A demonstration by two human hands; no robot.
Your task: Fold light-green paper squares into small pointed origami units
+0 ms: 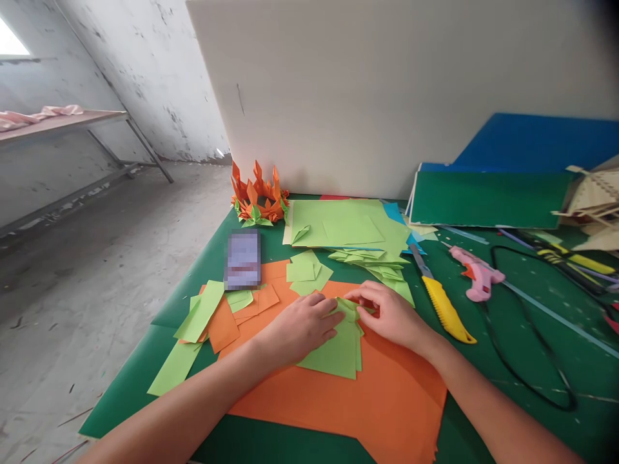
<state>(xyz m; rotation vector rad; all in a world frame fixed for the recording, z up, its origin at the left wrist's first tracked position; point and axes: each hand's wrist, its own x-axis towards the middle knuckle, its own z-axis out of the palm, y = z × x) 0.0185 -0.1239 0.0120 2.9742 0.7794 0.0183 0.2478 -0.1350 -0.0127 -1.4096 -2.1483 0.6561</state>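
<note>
My left hand [304, 325] and my right hand [387, 312] meet over a small piece of folded green paper [347, 309]. The fingers of both are bent and pinch at its edges; how far it is folded is partly hidden by them. Beneath lies a short stack of square green paper sheets [333, 356], resting on a large orange paper sheet [382, 406]. Behind the hands are more loose green squares [308, 272] and a pile of green paper pieces [367, 256].
An orange paper crown [258, 196] stands at the back left, near a blurred rectangular object [242, 260]. On the right lie a yellow utility knife [442, 303], its blade showing, and a pink glue gun [478, 274] with a looping black cord [527, 393]. Green boards [491, 198] lean behind.
</note>
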